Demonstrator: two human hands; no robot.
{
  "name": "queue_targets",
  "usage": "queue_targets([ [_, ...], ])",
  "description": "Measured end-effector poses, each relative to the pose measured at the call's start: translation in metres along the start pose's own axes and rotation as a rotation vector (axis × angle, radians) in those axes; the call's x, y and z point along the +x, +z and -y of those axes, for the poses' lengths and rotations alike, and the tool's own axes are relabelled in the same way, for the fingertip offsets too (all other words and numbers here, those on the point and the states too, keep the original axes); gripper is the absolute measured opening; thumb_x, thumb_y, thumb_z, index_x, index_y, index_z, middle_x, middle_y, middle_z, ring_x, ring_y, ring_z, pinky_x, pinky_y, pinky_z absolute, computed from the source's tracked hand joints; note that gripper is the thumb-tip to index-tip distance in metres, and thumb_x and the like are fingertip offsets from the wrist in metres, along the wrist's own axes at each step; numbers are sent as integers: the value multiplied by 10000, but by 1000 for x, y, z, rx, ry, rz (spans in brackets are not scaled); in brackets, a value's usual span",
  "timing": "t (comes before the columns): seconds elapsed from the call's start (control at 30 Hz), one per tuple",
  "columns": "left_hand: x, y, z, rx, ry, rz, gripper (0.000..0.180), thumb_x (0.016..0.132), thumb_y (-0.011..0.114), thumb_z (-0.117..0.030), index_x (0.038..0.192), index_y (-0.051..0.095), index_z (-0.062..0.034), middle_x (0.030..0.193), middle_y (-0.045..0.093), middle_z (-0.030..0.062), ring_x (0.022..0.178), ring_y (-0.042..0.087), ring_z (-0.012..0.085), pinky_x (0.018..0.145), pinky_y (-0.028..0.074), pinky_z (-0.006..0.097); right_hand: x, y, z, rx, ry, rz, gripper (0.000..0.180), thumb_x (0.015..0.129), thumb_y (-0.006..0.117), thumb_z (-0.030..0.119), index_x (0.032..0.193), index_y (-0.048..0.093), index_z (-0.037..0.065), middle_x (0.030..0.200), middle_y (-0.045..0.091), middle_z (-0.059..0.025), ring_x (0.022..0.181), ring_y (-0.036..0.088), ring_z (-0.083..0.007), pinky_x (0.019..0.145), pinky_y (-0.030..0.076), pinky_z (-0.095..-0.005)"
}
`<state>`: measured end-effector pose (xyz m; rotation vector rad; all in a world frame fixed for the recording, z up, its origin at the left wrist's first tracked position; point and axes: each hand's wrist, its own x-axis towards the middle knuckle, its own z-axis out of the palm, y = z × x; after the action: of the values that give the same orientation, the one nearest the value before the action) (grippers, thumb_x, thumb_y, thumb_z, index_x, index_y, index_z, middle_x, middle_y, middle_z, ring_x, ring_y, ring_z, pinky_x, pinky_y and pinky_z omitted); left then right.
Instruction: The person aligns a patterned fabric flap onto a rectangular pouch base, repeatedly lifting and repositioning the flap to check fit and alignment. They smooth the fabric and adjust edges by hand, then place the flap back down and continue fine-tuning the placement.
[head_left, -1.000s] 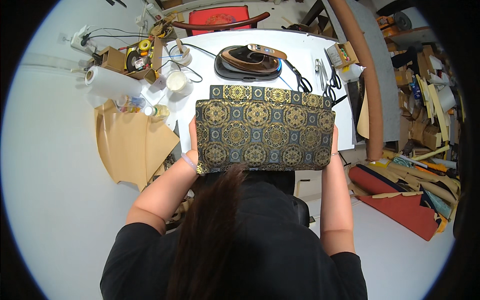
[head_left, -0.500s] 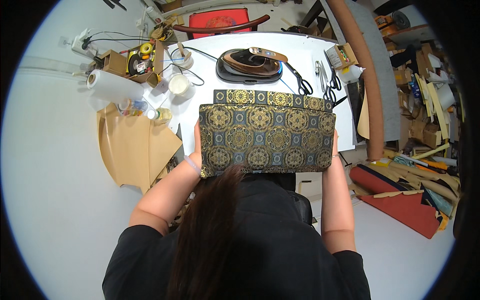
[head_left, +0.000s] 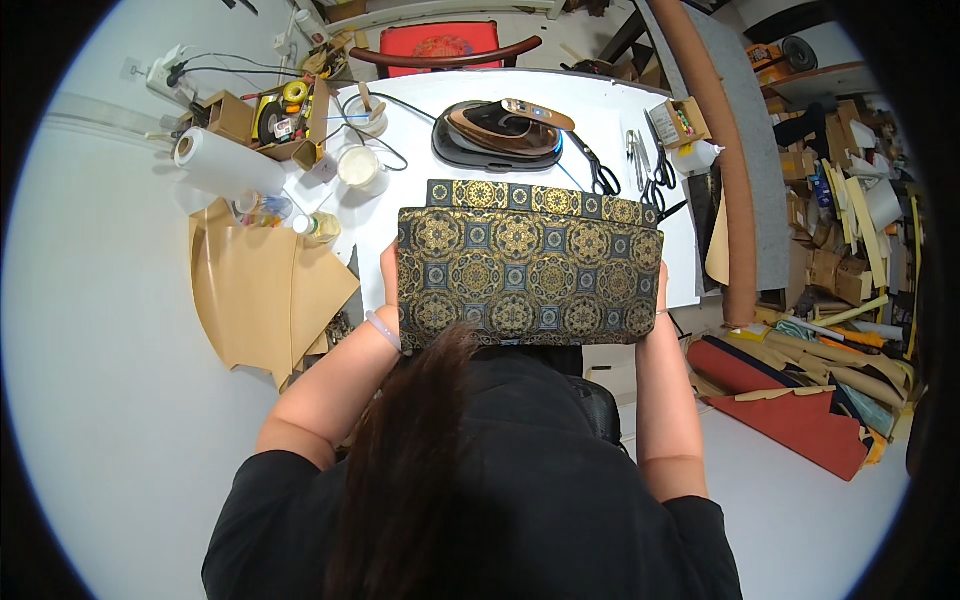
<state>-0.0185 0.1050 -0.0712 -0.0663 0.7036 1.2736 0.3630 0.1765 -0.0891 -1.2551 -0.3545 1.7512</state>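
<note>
We hold the dark rectangular brocade panel with gold medallions point(head_left: 527, 277) upright above the white worktop's point(head_left: 610, 120) near edge, left hand point(head_left: 389, 282) and right hand point(head_left: 661, 290) each closed on a side; lowering it demands level hands.

white desk point(head_left: 610, 120) | iron on dark tray point(head_left: 500, 125) | scissors point(head_left: 598, 172) | paper towel roll point(head_left: 225, 165) | tan sheets point(head_left: 265, 290) | red chair point(head_left: 440, 47) | rolled red material on floor point(head_left: 790, 410)
</note>
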Motion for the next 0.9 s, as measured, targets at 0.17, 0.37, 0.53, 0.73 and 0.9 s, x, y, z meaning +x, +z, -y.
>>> queue_targets([
  [0.17, -2, 6, 1, 3, 25, -39, 475, 1045, 405, -401, 1099, 700, -32, 1048, 739, 126, 925, 723, 253, 841, 624, 402, -4, 9, 3, -28, 0, -34, 365, 1092, 418, 188, 1247, 651, -47, 1113, 736, -166, 907, 744, -260, 763, 654, -393],
  [0.37, 1, -10, 3, 137, 84, 13, 456, 1049, 419, -359, 1115, 690, 1, 1058, 736, 140, 928, 723, 261, 824, 631, 409, 3, -6, -3, -62, 5, -84, 342, 1089, 452, 187, 1170, 690, -45, 1037, 746, -162, 864, 744, -242, 718, 641, -368],
  [0.53, 3, -13, 5, 19, 17, -93, 390, 1076, 425, -268, 1154, 677, 18, 1060, 736, 140, 906, 730, 252, 793, 642, 395, 1, 3, -2, -63, -48, -144, 249, 1062, 511, 100, 1166, 702, -23, 1026, 745, -116, 840, 721, -201, 713, 619, -335],
  [0.73, 2, -12, 5, 163, 163, -45, 334, 1072, 433, -207, 1142, 674, 14, 1046, 737, 126, 889, 733, 237, 773, 646, 380, 10, -10, -8, -52, -95, -49, 273, 1073, 493, 138, 1175, 688, -24, 1058, 742, -121, 878, 735, -228, 750, 646, -378],
  [0.9, 6, -23, 7, 224, 163, -81, 369, 1066, 441, -267, 1155, 677, 2, 1074, 734, 141, 925, 733, 265, 809, 643, 412, 7, -5, -7, -98, -119, -42, 253, 1066, 489, 93, 1166, 687, -30, 1040, 738, -114, 862, 729, -210, 750, 643, -361],
])
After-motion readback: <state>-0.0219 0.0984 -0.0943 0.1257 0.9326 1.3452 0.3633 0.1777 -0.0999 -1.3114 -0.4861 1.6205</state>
